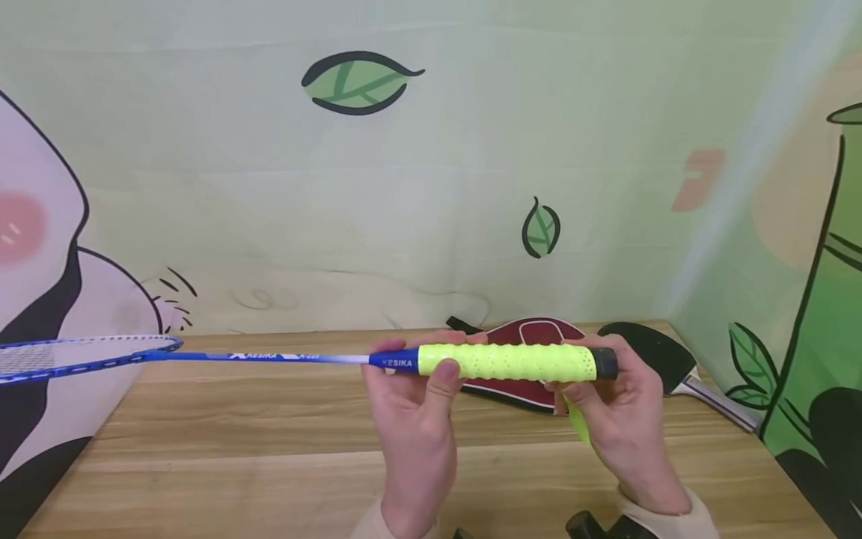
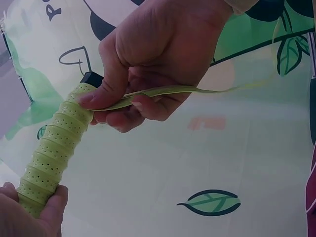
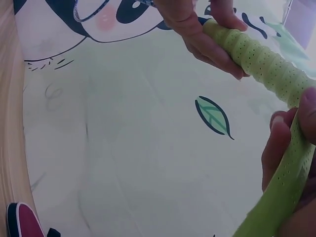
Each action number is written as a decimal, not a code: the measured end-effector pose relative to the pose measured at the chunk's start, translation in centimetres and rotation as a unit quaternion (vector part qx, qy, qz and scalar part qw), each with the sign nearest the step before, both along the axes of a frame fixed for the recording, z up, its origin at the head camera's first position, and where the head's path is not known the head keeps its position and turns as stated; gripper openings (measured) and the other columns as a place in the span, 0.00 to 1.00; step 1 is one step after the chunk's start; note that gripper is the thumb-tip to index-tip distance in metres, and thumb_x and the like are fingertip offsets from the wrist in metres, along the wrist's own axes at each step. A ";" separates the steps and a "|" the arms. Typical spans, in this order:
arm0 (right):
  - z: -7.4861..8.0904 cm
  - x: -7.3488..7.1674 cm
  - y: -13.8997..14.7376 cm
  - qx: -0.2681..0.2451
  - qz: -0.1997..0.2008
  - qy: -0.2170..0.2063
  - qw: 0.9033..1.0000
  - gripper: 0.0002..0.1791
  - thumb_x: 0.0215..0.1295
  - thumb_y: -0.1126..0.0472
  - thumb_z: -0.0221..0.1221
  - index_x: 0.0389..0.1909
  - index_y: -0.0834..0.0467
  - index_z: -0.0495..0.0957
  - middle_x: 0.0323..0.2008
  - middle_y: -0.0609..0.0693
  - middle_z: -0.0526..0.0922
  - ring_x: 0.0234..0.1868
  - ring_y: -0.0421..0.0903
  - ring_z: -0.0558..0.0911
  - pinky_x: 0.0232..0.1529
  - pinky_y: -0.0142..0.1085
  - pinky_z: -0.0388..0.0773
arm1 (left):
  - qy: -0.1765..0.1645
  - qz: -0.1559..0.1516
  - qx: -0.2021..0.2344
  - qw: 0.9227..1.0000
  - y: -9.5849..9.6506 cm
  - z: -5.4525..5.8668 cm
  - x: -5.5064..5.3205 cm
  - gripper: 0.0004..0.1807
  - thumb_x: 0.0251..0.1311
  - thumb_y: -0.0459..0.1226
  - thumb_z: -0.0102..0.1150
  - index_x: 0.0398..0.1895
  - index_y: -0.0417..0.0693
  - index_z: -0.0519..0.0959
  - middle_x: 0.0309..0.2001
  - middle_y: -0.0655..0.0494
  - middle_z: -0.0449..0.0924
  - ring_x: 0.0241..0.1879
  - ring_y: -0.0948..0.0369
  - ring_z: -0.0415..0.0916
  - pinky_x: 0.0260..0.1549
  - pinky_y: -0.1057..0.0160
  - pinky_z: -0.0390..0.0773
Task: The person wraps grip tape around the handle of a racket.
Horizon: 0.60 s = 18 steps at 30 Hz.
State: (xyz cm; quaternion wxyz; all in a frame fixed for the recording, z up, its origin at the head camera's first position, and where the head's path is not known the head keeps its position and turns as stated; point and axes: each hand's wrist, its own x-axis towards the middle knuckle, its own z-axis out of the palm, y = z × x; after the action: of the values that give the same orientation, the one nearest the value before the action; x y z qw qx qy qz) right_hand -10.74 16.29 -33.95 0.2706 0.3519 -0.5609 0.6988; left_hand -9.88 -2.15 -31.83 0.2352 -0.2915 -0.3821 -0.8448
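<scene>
A blue badminton racket [image 1: 393,361] is held level above the table, its strung head at the far left. Yellow-green perforated overgrip tape [image 1: 508,362] winds in ridged turns along the handle up to the black butt cap [image 1: 607,364]. My left hand [image 1: 414,427] holds the handle near the blue cone, thumb on the tape. At the butt end, my right hand [image 1: 629,419] pinches the tape against the handle. A loose tail of tape [image 3: 281,192] trails through the right hand's fingers, also visible in the left wrist view.
On the wooden table [image 1: 236,449] behind the hands lies a dark red case [image 1: 494,393] with black edging. Beside it, at the right, is a black-faced paddle [image 1: 649,348] with a pale handle. A printed cloth backdrop [image 1: 431,187] stands behind the table.
</scene>
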 end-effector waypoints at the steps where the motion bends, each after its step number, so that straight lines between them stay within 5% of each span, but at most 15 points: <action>1: 0.0 0.0 0.0 -0.002 -0.005 0.004 1.000 0.15 0.58 0.81 0.59 0.47 0.77 0.69 0.34 0.57 0.82 0.28 0.46 0.82 0.23 0.31 0.80 | -0.004 -0.002 -0.002 1.000 0.0 0.0 0.0 0.18 0.67 0.22 0.47 0.52 0.44 0.55 0.47 0.39 0.77 0.49 0.39 0.79 0.48 0.50 0.82; 8: -0.1 -0.1 -0.3 -0.015 -0.031 0.037 0.999 0.15 0.55 0.80 0.63 0.42 0.77 0.71 0.32 0.54 0.78 0.26 0.44 0.80 0.24 0.30 0.81 | -0.052 -0.011 -0.014 0.999 -0.3 0.2 0.3 0.16 0.68 0.24 0.49 0.51 0.42 0.56 0.47 0.41 0.77 0.49 0.39 0.79 0.49 0.45 0.79; 13: 0.1 0.4 -0.6 -0.012 -0.058 0.046 0.997 0.14 0.51 0.87 0.58 0.40 0.77 0.71 0.31 0.54 0.77 0.26 0.44 0.78 0.25 0.29 0.81 | -0.051 -0.020 -0.003 0.999 -0.5 0.3 0.4 0.15 0.68 0.23 0.48 0.51 0.42 0.58 0.47 0.41 0.78 0.48 0.41 0.80 0.49 0.45 0.79; 18: 0.9 1.4 -1.0 -0.022 -0.071 0.074 0.994 0.15 0.54 0.78 0.65 0.38 0.79 0.69 0.33 0.56 0.80 0.27 0.44 0.78 0.27 0.27 0.81 | -0.047 -0.044 0.027 0.998 -0.6 0.4 0.7 0.13 0.68 0.23 0.48 0.50 0.41 0.60 0.45 0.41 0.81 0.45 0.46 0.83 0.45 0.51 0.82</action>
State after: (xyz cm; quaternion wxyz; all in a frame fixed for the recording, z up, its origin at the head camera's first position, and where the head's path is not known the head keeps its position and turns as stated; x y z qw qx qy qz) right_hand -9.35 15.27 -33.05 0.3686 0.3557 -0.5472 0.6620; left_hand -9.13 -2.73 -31.43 0.1872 -0.2620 -0.3568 -0.8769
